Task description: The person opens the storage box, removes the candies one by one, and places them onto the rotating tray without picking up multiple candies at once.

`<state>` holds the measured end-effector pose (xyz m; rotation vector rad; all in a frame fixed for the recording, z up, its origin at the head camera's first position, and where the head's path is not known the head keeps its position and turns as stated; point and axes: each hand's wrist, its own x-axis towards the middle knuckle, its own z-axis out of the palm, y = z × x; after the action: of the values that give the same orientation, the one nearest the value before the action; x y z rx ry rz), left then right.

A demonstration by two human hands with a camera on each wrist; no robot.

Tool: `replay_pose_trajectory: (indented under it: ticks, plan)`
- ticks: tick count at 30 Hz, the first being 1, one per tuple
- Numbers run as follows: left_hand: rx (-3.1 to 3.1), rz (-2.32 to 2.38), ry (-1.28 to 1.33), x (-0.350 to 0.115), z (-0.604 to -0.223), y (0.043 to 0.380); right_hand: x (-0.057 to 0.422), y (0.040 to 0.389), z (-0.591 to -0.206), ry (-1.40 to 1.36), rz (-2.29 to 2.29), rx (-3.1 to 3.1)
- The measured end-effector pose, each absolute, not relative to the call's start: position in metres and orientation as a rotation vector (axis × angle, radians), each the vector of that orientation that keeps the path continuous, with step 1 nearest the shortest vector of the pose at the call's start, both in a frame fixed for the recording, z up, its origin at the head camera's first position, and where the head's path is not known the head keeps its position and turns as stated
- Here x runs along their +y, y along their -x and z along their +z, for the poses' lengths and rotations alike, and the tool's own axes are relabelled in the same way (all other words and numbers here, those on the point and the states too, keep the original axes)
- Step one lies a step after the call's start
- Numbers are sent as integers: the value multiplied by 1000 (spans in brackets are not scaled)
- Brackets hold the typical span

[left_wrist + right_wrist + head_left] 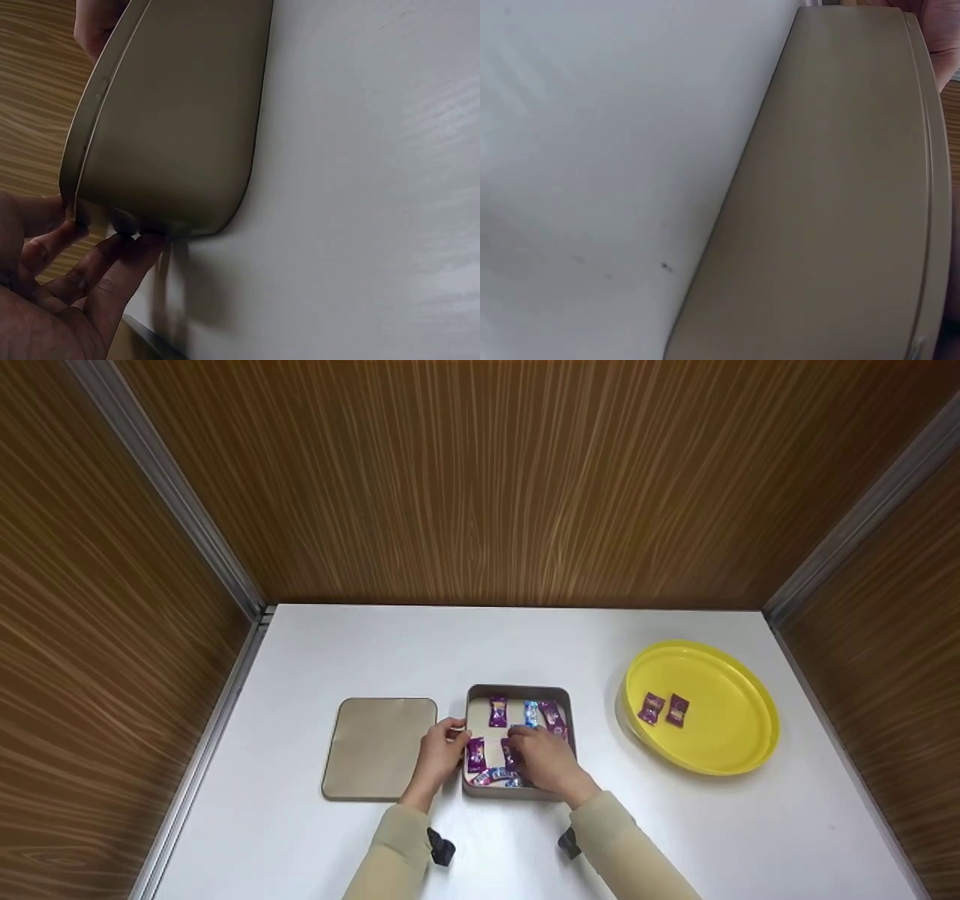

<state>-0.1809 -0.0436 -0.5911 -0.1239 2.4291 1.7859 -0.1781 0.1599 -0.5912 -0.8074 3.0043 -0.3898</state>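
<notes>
Tin (514, 793) sits flat on the white table (450, 649), lid off, between the person's forearms. Central spot probably chosen so both hands reach it.

Left hand (441, 751): thumb at the rim, bent fingers against the outer left wall, so it holds that side. Likely just steadying the tin while the other hand works.

Right hand (550, 755): over the tin's right half, fingers down inside by a purple candy (509, 754). Can't tell if it pinches anything; fingertips hidden, and the right wrist view mostly gets the outer wall.

Inside: purple and blue wrapped candies, some along the front wall, a cluster at the right, one purple near the back.

Lid (375, 746) lies flat left of the tin, presumably parked there to leave the mouth clear. Yellow tub (731, 716) stands well apart to the right, two purple candies inside.
</notes>
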Motion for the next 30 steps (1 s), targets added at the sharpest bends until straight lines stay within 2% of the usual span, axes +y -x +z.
replay_pose_trajectory:
  ticks: [15,30]
  plan:
    - [2388,1754,179,-43,-595,184,161,175,-593,815,-431,3069]
    - [2390,1772,168,-43,-595,183,166,172,-586,705,-552,3041]
